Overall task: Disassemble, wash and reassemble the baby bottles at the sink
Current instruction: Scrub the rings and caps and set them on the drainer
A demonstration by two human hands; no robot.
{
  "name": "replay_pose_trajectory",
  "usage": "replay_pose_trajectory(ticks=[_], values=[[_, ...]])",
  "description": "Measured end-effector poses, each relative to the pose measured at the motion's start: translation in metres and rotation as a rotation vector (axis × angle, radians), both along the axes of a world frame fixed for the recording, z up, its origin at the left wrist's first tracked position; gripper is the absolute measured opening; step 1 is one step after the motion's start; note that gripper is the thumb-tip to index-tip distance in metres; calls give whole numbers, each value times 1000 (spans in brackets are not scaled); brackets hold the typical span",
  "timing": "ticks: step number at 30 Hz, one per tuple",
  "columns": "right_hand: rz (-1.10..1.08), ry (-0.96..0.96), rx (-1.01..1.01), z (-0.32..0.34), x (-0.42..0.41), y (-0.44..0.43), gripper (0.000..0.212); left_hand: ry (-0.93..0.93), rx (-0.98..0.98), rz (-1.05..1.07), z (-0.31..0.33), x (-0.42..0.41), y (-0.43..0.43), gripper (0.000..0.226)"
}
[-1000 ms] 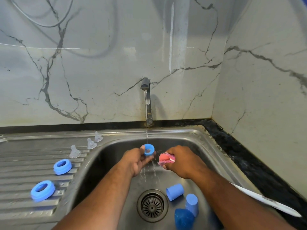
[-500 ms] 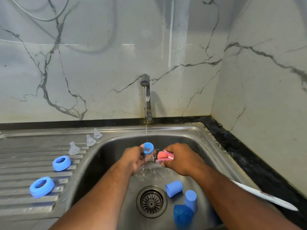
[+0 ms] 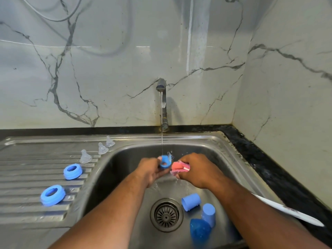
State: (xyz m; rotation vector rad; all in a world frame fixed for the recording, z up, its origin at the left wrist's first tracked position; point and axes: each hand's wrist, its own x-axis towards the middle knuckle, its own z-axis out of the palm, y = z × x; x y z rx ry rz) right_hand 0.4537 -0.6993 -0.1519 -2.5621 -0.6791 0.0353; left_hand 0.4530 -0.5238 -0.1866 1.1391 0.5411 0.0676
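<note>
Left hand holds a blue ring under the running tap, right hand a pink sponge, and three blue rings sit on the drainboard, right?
No. The head view shows only two on the drainboard: the near blue ring and the far blue ring. Otherwise right: the left hand grips a third ring under the running tap, the right hand a pink sponge.

- One head-worn view looked forward and down into the sink (image 3: 212, 141); it faced the tap (image 3: 163, 108) and marble wall (image 3: 107, 78)
- It sat close above; its wide angle took in the drainboard (image 3: 27, 178) at left
</note>
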Motion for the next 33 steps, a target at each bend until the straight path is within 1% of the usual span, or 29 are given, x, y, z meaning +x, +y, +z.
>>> replay_pose_trajectory(ticks=[3,7,9,13,16,19,20,23,25,27,28,30,33], values=[[14,4,2,0,-2,1,30,12,27,17,-6,-5,3,16],[24,12,22,0,-2,1,27,2,88,20,-6,-2,-1,21],[24,17,17,0,-2,1,27,-14,44,37,-7,-2,1,21],[27,11,-1,1,-3,2,30,72,91,-51,-12,-8,4,24],[23,14,-1,1,-2,2,28,-30,7,-28,-9,-2,5,22],[21,6,-3,0,-2,2,29,28,47,-96,-12,-4,1,24],[25,6,-6,0,-2,2,29,35,56,-86,-13,-4,1,24],[29,0,-10,0,-3,4,27,-65,9,-45,-10,2,6,20],[29,1,12,0,-4,4,30,-15,44,-112,-11,0,8,20],[43,10,28,2,-6,3,34,82,104,-191,-19,-5,7,27],[52,16,36,3,-7,2,36,92,116,-184,-20,-6,7,29],[62,5,41,5,-10,1,40,38,84,-116,-14,-5,10,30],[64,-51,51,9,-16,3,43,-33,-54,-43,-1,-9,17,28]])
